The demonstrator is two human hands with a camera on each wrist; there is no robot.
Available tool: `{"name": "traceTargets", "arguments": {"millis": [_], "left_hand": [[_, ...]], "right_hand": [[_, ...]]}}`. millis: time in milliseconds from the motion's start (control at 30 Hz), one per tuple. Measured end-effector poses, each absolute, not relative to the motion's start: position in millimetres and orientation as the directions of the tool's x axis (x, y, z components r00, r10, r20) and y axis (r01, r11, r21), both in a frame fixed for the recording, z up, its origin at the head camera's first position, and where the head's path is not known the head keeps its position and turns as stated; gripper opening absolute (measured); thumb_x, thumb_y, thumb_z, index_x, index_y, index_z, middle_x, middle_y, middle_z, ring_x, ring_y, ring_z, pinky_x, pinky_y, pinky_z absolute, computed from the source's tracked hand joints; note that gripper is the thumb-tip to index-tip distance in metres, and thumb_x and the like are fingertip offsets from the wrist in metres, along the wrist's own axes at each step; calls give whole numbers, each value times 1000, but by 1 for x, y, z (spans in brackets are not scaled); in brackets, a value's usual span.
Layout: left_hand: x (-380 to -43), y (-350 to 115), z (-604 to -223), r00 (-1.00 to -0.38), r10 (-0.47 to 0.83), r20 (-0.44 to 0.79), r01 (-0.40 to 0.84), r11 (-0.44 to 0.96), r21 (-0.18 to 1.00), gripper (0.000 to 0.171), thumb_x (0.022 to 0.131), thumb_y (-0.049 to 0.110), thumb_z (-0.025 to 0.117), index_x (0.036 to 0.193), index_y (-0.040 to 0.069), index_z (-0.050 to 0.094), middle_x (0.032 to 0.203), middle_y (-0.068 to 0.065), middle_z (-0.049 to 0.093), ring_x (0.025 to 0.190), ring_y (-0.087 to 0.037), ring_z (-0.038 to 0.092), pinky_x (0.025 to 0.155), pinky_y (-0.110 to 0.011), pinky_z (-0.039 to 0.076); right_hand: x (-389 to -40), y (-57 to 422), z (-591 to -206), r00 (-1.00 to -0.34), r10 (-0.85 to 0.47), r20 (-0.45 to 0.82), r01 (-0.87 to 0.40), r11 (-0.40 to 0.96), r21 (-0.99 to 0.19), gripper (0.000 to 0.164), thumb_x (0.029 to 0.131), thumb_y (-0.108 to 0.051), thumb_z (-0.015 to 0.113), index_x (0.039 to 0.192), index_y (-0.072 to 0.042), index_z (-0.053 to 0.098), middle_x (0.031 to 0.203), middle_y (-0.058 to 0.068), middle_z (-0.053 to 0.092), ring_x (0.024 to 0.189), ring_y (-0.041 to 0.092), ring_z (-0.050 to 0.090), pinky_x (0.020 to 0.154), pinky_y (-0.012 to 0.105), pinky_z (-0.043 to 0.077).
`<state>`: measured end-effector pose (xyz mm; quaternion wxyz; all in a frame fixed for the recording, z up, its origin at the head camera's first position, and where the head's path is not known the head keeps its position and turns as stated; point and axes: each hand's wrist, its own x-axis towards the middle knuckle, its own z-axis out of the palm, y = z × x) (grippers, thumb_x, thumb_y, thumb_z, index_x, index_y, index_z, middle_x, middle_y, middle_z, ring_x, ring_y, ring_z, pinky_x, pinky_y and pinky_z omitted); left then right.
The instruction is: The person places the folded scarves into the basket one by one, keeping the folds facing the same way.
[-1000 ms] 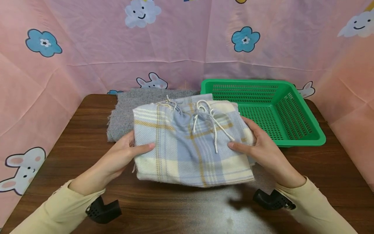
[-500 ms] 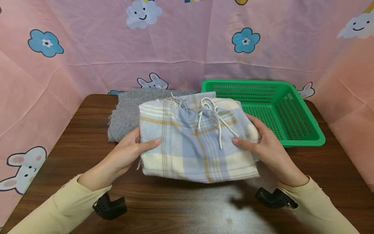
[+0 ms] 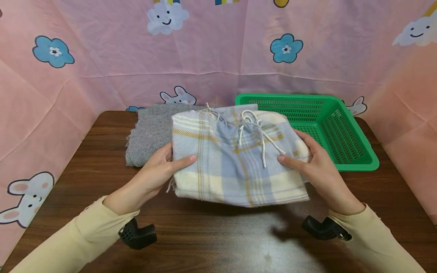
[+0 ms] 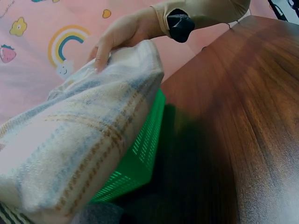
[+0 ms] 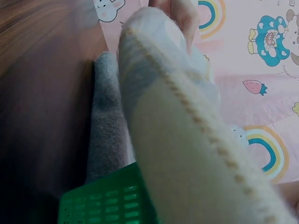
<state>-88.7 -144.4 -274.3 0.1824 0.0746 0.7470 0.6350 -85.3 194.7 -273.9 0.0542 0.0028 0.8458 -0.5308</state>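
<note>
A folded plaid scarf (image 3: 235, 163) in pale blue, cream and mustard, with white fringe strands lying on top, is held up above the table between both hands. My left hand (image 3: 155, 172) grips its left side, thumb on top and the other fingers hidden beneath. On the opposite side my right hand (image 3: 319, 170) holds it the same way. Both wrist views show the thick folded edge of the plaid scarf (image 4: 88, 126) raised over the tabletop. Behind it lies a folded grey scarf (image 3: 150, 132) with a frayed edge, partly covered in the head view.
A green plastic basket (image 3: 355, 140) with slotted walls stands at the back right, its left part hidden behind the plaid scarf. The brown wooden table (image 3: 211, 242) spreads below. Pink patterned fabric (image 3: 218, 45) hangs around the back and sides.
Both hands have carried the plaid scarf a little to the right and away from the person. The grey scarf and the basket have stayed in place.
</note>
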Motion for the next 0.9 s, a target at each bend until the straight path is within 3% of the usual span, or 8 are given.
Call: {"name": "traceTargets", "arguments": {"millis": [200,367,900], "left_hand": [[-94,-139,-274,-926,317,-204,-152,181,972,55,94,24,62,142,10,38,138,-10,50,121,-21,52,106,-40,37],[-99,-134,-276,-927,309,-214,-168,169,971,53,94,21,63,140,9,39,136,-10,52,116,-18,56,100,-36,42],[-109,-118,-275,-929,339,-145,-86,183,979,53,93,19,63,140,11,41,131,-12,55,113,-24,58,94,-37,48]], "right_hand": [[-86,197,-274,-996,-31,-81,59,445,-894,75,85,-35,73,148,-31,33,118,9,49,94,19,55,68,32,55],[-88,201,-274,-997,-11,-76,62,464,-884,74,85,-39,72,148,-34,32,119,8,49,92,17,57,67,32,55],[-94,211,-274,-996,75,-43,72,443,-894,70,86,-36,71,147,-34,36,115,-1,48,89,12,57,64,27,54]]}}
